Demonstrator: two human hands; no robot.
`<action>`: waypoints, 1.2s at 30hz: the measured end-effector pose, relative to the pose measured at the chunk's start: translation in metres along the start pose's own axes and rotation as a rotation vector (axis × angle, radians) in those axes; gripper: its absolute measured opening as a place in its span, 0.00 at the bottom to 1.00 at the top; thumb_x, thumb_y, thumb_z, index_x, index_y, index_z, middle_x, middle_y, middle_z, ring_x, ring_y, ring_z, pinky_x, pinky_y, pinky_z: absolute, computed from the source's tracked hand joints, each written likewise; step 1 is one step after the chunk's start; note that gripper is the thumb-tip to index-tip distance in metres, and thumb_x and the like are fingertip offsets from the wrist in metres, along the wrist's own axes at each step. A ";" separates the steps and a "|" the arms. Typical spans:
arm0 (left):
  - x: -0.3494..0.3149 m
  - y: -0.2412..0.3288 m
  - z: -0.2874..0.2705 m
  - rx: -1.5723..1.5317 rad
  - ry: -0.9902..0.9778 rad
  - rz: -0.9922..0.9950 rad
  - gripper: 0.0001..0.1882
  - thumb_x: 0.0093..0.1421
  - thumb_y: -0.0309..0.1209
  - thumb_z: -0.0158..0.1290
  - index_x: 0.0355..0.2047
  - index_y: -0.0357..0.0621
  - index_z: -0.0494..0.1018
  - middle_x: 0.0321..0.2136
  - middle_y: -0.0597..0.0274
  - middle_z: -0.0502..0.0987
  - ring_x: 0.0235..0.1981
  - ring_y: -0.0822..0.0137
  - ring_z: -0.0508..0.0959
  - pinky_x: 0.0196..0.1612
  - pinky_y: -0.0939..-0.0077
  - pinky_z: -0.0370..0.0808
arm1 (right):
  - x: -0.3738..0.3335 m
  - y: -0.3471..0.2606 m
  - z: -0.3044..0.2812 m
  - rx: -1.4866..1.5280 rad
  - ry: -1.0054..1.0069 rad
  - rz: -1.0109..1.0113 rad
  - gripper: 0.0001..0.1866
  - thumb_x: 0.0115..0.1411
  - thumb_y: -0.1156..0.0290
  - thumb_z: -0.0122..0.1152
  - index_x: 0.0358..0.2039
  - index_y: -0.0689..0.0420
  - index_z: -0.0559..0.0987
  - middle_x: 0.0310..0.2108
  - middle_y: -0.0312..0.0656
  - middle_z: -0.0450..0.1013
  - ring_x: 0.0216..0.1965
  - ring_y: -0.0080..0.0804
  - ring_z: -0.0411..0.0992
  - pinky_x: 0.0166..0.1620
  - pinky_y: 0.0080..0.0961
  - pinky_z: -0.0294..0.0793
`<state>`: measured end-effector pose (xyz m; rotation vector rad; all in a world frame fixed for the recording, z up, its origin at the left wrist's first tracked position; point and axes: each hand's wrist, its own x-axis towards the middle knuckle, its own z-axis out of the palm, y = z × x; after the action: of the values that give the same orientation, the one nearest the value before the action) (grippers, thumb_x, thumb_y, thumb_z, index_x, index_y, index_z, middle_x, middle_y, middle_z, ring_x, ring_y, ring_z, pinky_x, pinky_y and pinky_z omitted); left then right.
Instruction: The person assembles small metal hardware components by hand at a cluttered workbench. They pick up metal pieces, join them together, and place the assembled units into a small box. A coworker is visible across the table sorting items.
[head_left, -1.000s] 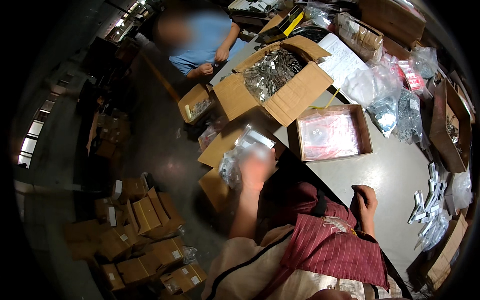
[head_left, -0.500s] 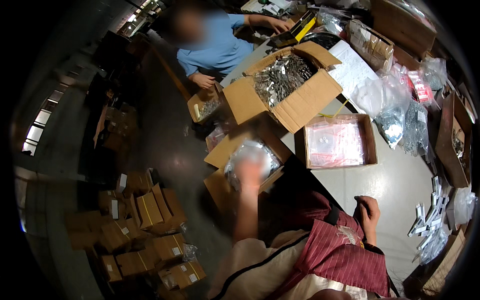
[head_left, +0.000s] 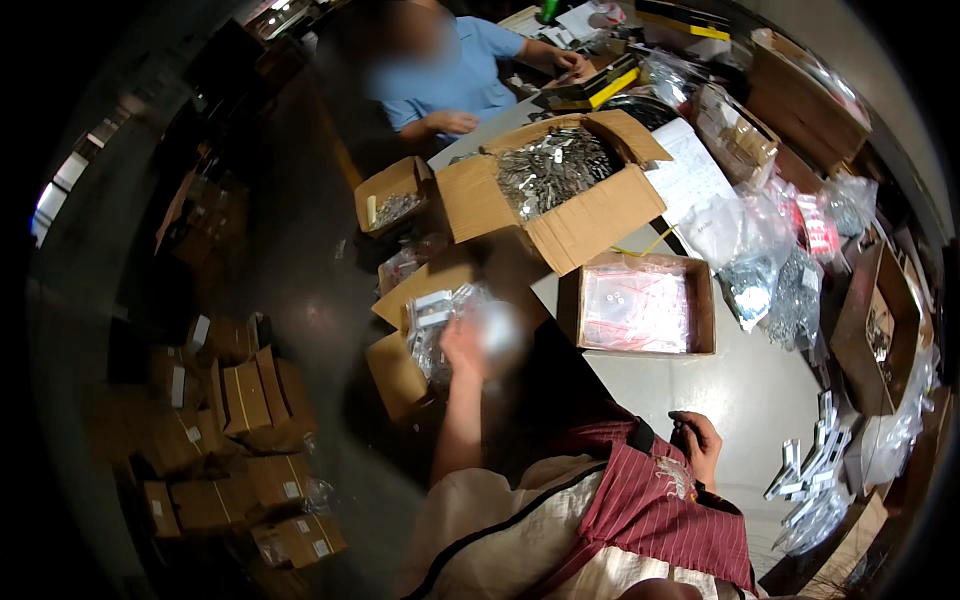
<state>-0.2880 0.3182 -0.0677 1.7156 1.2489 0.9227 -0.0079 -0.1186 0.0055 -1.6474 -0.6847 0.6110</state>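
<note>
Clear plastic crinkles in my left hand (head_left: 462,345): my fingers are closed around a packet of small metal parts (head_left: 440,320), held up over the open cardboard box (head_left: 410,350) that sits left of the desk (head_left: 740,390), low down beside my knee. The packet is blurred, so I cannot tell how firm the hold is or whether the bag's mouth is sealed. My right hand (head_left: 697,440) rests curled at the near edge of the desk; whether it has anything pinched in it I cannot tell.

I reckon the main risk is the packet slipping or tipping off to the side of the box, because I am holding it at arm's length with one hand, away from the desk. If it misses, it lands on the dark floor among the stacked small cartons (head_left: 240,400) on the left. An unsealed bag would scatter parts as well. The shallow box of pink-tinted bags (head_left: 640,305) lies just right of my arm, near enough for an elbow to nudge. A co-worker in a blue shirt (head_left: 455,75) works at the far end, well apart from me.
</note>
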 end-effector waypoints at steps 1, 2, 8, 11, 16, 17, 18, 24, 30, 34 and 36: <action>-0.005 -0.050 0.010 0.309 -0.105 0.093 0.17 0.72 0.34 0.49 0.54 0.33 0.72 0.50 0.50 0.79 0.41 0.61 0.82 0.42 0.67 0.79 | 0.003 0.004 0.001 0.019 -0.013 0.002 0.14 0.62 0.87 0.53 0.44 0.65 0.84 0.41 0.44 0.81 0.43 0.31 0.79 0.49 0.26 0.77; 0.000 -0.084 0.029 0.599 -0.215 0.240 0.16 0.71 0.35 0.51 0.51 0.35 0.75 0.45 0.53 0.81 0.38 0.62 0.83 0.41 0.65 0.80 | -0.001 0.005 0.001 0.041 0.014 0.016 0.14 0.62 0.87 0.53 0.44 0.65 0.84 0.41 0.44 0.81 0.43 0.30 0.79 0.49 0.26 0.77; -0.092 0.105 0.070 -0.473 -0.823 -0.459 0.11 0.69 0.37 0.56 0.43 0.44 0.79 0.34 0.62 0.85 0.32 0.72 0.83 0.32 0.79 0.74 | -0.005 0.010 0.002 0.038 0.064 0.015 0.14 0.62 0.86 0.52 0.43 0.65 0.84 0.40 0.43 0.81 0.41 0.29 0.78 0.48 0.25 0.76; -0.092 0.156 0.085 -0.369 -1.096 -0.224 0.10 0.72 0.32 0.54 0.46 0.40 0.78 0.36 0.61 0.85 0.34 0.73 0.82 0.36 0.80 0.74 | 0.000 -0.001 0.001 -0.072 0.041 -0.012 0.13 0.64 0.82 0.53 0.43 0.65 0.85 0.39 0.43 0.81 0.40 0.28 0.78 0.47 0.24 0.76; -0.058 0.235 0.133 -0.288 -1.081 0.106 0.14 0.69 0.32 0.56 0.50 0.36 0.76 0.39 0.51 0.85 0.38 0.62 0.83 0.43 0.70 0.78 | 0.003 0.009 -0.001 -0.032 0.020 -0.014 0.13 0.64 0.82 0.53 0.44 0.64 0.85 0.39 0.43 0.81 0.40 0.27 0.79 0.46 0.25 0.77; -0.052 0.251 0.146 -0.043 -0.976 0.257 0.17 0.67 0.33 0.59 0.51 0.34 0.75 0.40 0.46 0.84 0.39 0.56 0.84 0.44 0.66 0.79 | 0.003 0.000 0.000 -0.073 0.026 -0.017 0.12 0.64 0.82 0.54 0.43 0.64 0.85 0.39 0.43 0.81 0.40 0.27 0.79 0.46 0.25 0.78; -0.046 0.256 0.165 0.209 -0.892 0.381 0.21 0.65 0.36 0.61 0.52 0.33 0.74 0.41 0.44 0.84 0.40 0.52 0.84 0.45 0.63 0.79 | 0.004 -0.001 -0.001 -0.068 0.042 -0.031 0.12 0.63 0.83 0.55 0.43 0.63 0.85 0.38 0.43 0.82 0.39 0.29 0.80 0.45 0.26 0.79; -0.010 0.220 0.228 0.638 -0.670 0.557 0.30 0.58 0.44 0.66 0.49 0.30 0.72 0.40 0.37 0.82 0.44 0.41 0.82 0.50 0.50 0.78 | -0.006 0.002 -0.002 0.135 0.111 0.028 0.13 0.65 0.84 0.53 0.44 0.65 0.84 0.40 0.43 0.81 0.37 0.28 0.81 0.43 0.25 0.81; 0.001 0.216 0.217 0.417 -0.693 0.470 0.18 0.63 0.43 0.57 0.38 0.39 0.81 0.35 0.44 0.83 0.41 0.42 0.81 0.48 0.51 0.76 | -0.005 0.004 -0.003 0.286 0.102 0.123 0.13 0.66 0.84 0.51 0.45 0.67 0.83 0.39 0.42 0.80 0.35 0.25 0.79 0.42 0.24 0.81; 0.011 0.213 0.234 0.631 -0.554 0.622 0.23 0.63 0.47 0.59 0.42 0.35 0.80 0.36 0.43 0.82 0.44 0.40 0.80 0.52 0.53 0.76 | -0.003 0.009 -0.001 0.304 0.116 0.114 0.12 0.67 0.83 0.51 0.47 0.66 0.82 0.39 0.41 0.80 0.34 0.24 0.79 0.40 0.24 0.81; -0.001 0.219 0.246 0.693 -0.535 0.685 0.25 0.63 0.48 0.60 0.44 0.34 0.80 0.39 0.43 0.82 0.47 0.40 0.79 0.55 0.53 0.75 | -0.002 0.012 -0.003 0.266 0.095 0.118 0.12 0.67 0.82 0.52 0.47 0.66 0.81 0.39 0.41 0.80 0.34 0.24 0.79 0.40 0.24 0.81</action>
<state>0.0139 0.2307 0.0299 2.8036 0.6330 0.3092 -0.0054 -0.1238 -0.0054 -1.4649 -0.4190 0.6733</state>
